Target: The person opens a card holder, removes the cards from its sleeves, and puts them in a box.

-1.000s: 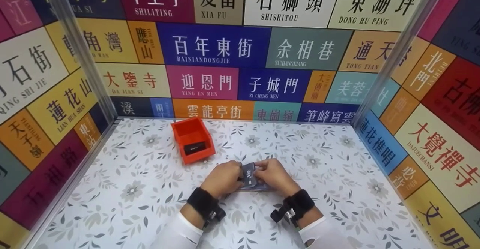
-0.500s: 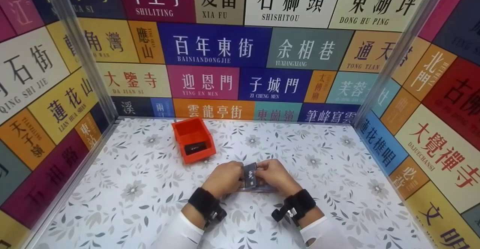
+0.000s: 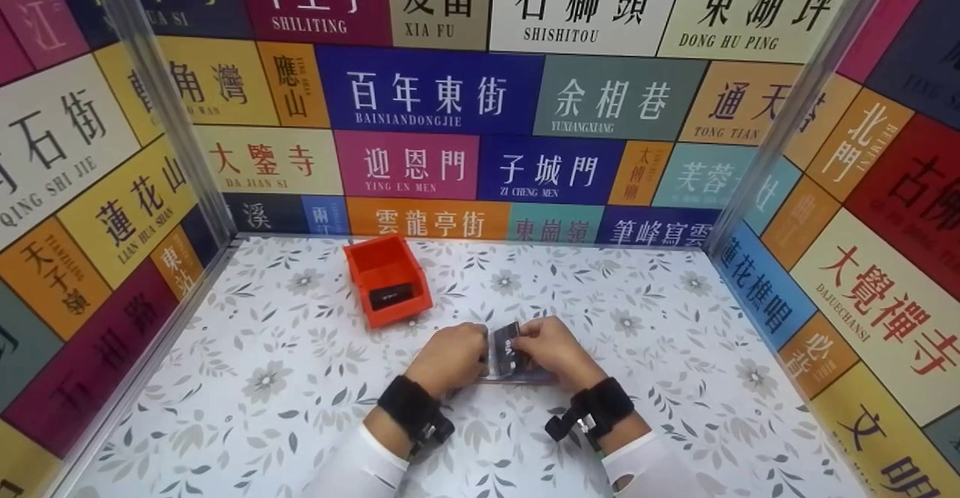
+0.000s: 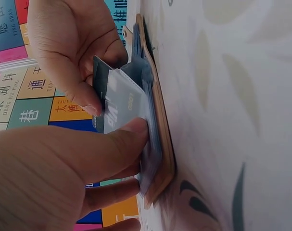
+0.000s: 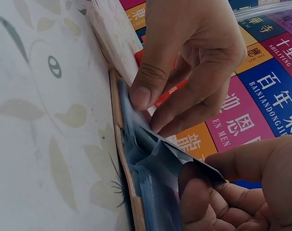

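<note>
White leaf-print tabletop (image 3: 210,393) under a cardholder (image 4: 164,149) — multicoloured lettered walls (image 3: 427,93) around

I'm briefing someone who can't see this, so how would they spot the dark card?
On the white flowered table, in the head view, go down and right from the red-orange bin to a brown-covered holder of clear sleeves. There the right grip pinches the dark card. Unlike the clear sleeves, it is nearly black with white lettering.

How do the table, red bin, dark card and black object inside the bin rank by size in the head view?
1. Table
2. Red bin
3. Dark card, black object: too alike to rank
</note>
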`<state>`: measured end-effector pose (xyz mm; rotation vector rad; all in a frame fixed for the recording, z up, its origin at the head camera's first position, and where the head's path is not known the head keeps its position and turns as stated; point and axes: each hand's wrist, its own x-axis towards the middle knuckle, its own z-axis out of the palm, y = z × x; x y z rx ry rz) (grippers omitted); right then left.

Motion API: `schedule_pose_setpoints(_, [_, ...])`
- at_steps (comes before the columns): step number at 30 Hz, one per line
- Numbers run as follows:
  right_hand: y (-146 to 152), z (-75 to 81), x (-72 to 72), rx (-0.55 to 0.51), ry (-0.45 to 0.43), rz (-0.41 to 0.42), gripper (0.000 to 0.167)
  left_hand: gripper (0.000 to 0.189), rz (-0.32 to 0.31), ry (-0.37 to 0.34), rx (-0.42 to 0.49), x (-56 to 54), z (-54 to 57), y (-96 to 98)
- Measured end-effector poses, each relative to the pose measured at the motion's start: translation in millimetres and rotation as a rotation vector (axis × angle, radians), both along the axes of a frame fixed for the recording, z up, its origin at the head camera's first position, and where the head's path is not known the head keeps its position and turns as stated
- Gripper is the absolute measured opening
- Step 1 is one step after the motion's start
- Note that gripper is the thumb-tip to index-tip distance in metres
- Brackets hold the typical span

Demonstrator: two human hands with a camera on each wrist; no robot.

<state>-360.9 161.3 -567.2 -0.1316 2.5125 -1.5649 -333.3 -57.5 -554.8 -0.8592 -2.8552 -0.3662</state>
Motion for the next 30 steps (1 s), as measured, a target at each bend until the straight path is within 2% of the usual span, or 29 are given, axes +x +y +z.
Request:
schedule_pose_setpoints(6, [7, 7.6, -1.6, 0.001, 0.004, -0.061, 0.007, 0.016, -0.003, -0.017, 0.000, -0.8, 0.5, -0.1])
schedule_pose_setpoints(10, [16, 16.1, -3.5, 0.076, 0.028, -0.084, 0.008, 0.015, -0.001, -0.045, 0.010, -1.4, 0.2, -1.1])
schedule_pose_setpoints(12, [20, 20.2, -4.5, 0.120, 0.057, -0.087, 0.006, 0.014, 0.000, -0.035, 0.010, -1.4, 0.4, -1.6])
schedule_pose_setpoints(15, [22, 24.6, -5.6, 0.095, 0.089, -0.071, 0.007, 0.010, 0.000, 0.022, 0.008, -2.0, 0.9, -1.5])
schedule_pose_setpoints(18, [20, 26.5, -6.4, 0.034, 0.125, -0.037, 0.010, 0.003, -0.001, 0.121, 0.011, -4.4, 2.5, -0.8])
schedule_pose_setpoints(20, [18, 26.6, -6.5, -0.013, 0.145, -0.011, 0.009, 0.007, 0.009, 0.186, 0.028, -6.5, 5.0, 0.2])
schedule_pose_setpoints(24, [13, 25.2, -6.1, -0.129, 0.184, 0.042, 0.008, 0.010, 0.046, 0.252, 0.119, -8.9, 12.3, 0.9])
schedule_pose_setpoints(30, [8, 24.7, -2.9, -0.237, 0.265, 0.063, 0.012, 0.017, 0.067, 0.247, 0.345, -7.8, 20.2, 0.7])
